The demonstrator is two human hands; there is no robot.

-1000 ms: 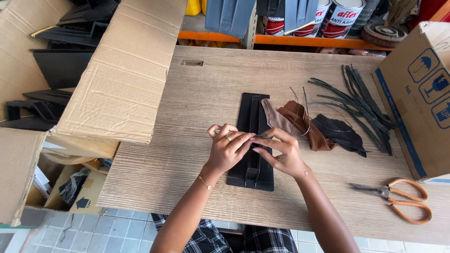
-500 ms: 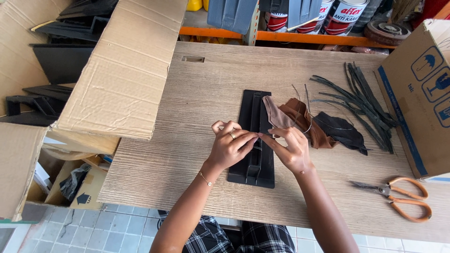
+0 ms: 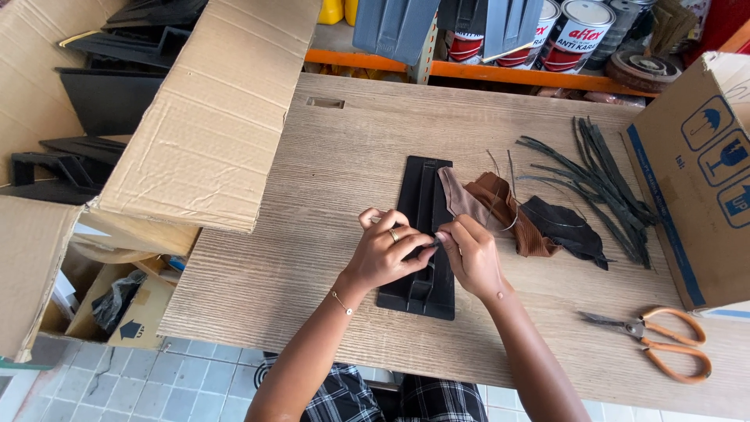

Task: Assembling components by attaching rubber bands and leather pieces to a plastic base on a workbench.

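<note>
Head view. A long black plastic part (image 3: 423, 234) lies flat near the middle of a wooden table (image 3: 312, 195), its long side running away from the person. Left hand (image 3: 387, 252) rests on the part, fingers curled and pressed together, fingertips meeting those of the right hand (image 3: 471, 254) over the part's middle. Right thumb and forefinger pinch something small and dark; what it is cannot be told. Just right of the part, touching it: brown cloth (image 3: 492, 205), then black cloth (image 3: 566, 227). Further right: a bundle of dark strips (image 3: 601, 176); orange-handled scissors (image 3: 664, 344) near the table's front edge. Cardboard boxes stand at left (image 3: 211, 117) and right (image 3: 699, 180)
</note>
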